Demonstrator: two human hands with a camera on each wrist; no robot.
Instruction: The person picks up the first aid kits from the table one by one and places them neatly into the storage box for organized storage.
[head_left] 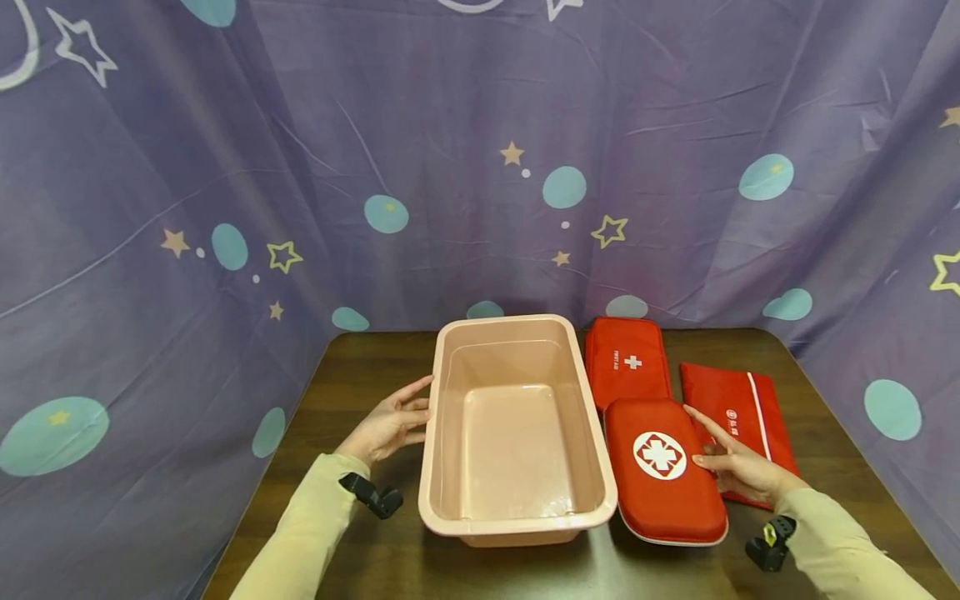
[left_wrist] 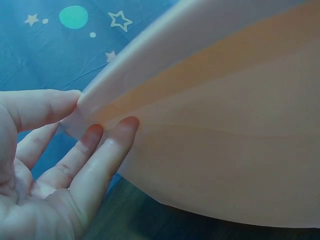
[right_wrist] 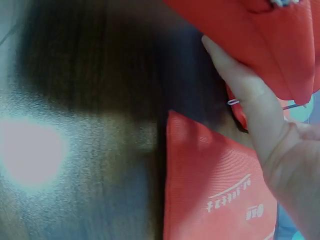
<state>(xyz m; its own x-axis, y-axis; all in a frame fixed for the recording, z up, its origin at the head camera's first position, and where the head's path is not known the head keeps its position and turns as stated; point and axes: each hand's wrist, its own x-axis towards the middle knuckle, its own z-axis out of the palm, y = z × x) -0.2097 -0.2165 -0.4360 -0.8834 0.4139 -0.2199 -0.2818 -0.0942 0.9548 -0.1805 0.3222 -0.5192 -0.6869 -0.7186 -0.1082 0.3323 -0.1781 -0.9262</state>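
Observation:
A pale pink plastic basin [head_left: 513,450] takes up the middle of the table, its inside bare. My left hand [head_left: 390,425] is at its left side, fingers fairly straight; in the left wrist view the fingertips [left_wrist: 129,127] touch the outer wall just below the rim. To the right of the basin is a red hard-shell first-aid case [head_left: 667,508] with a white cross emblem. My right hand [head_left: 738,467] grips this case by its right edge. The right wrist view has the case [right_wrist: 270,55] raised over the table, with one digit along its side.
Behind the case lies a red first-aid pouch [head_left: 626,379] with a white cross, beside the basin. A flat red pouch [head_left: 716,387] with a white stripe lies at the right, partly behind my right hand. A purple patterned curtain [head_left: 465,200] hangs beyond the dark wooden table [head_left: 360,358].

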